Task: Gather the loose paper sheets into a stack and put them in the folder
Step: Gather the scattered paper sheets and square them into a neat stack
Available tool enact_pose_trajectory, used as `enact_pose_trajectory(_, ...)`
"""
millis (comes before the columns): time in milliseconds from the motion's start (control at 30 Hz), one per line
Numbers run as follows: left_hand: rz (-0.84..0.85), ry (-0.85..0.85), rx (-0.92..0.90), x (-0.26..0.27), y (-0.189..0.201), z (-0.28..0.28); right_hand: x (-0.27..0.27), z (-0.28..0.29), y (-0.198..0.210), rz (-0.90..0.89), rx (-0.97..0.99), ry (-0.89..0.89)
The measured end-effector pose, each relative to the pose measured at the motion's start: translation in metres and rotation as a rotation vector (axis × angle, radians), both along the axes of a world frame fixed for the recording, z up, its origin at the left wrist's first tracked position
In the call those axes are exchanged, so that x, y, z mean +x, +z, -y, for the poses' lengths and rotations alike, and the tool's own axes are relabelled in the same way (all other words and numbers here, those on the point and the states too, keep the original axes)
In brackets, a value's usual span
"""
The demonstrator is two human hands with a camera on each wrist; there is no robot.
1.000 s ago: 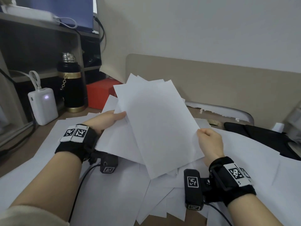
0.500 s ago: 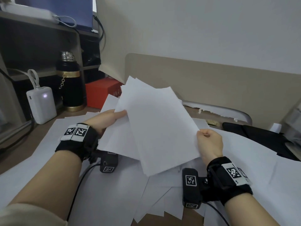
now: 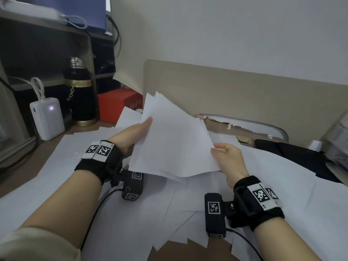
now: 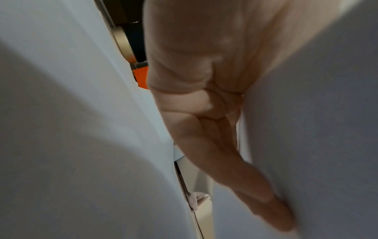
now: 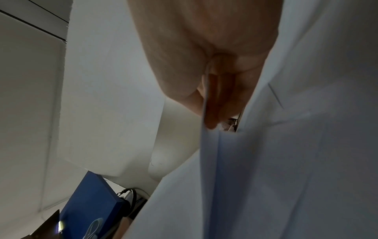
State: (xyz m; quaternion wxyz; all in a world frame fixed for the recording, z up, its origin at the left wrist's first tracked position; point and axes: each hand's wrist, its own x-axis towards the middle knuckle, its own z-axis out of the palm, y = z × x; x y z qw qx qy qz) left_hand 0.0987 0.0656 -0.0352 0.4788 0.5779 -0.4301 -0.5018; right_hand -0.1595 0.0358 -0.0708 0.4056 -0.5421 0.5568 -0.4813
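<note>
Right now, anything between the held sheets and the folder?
Cannot say: no folder is identifiable in any view. Both the left hand and right hand hold the gathered stack above the desk, its edges not yet squared. More loose sheets lie on the desk beneath it, ungathered.

The held sheets (image 3: 175, 146) have tipped flatter — both hands drawn closer together.
</note>
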Motion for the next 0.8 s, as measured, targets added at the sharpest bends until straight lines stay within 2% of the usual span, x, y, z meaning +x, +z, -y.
enact_pose_trajectory(100,0.025,0.014,-0.005,-0.002,0.003,-0.004,0.0,-0.005,0.002,0.011,0.085,0.04)
enact_pose_trajectory(333,0.078,0.051,0.172,0.018,-0.01,-0.004,0.002,-0.013,0.004,-0.118,0.218,0.146)
enact_pose_trajectory(467,0.159,0.002,0.265,0.038,-0.031,0.015,0.0,-0.009,0.003,-0.224,0.184,0.136)
enact_pose_trajectory(567,0.256,-0.1,0.291,0.042,-0.041,0.025,0.002,-0.008,0.003,-0.2,0.18,0.142)
enact_pose_trajectory(633,0.299,-0.132,0.28,0.045,-0.045,0.032,0.004,-0.01,0.004,-0.175,0.195,0.165)
enact_pose_trajectory(700,0.361,-0.151,0.218,0.026,-0.021,0.006,0.004,-0.01,0.005,-0.149,0.192,0.167)
enact_pose_trajectory(800,0.28,0.005,0.091,0.023,-0.003,-0.008,0.003,-0.009,0.004,-0.156,0.137,0.107)
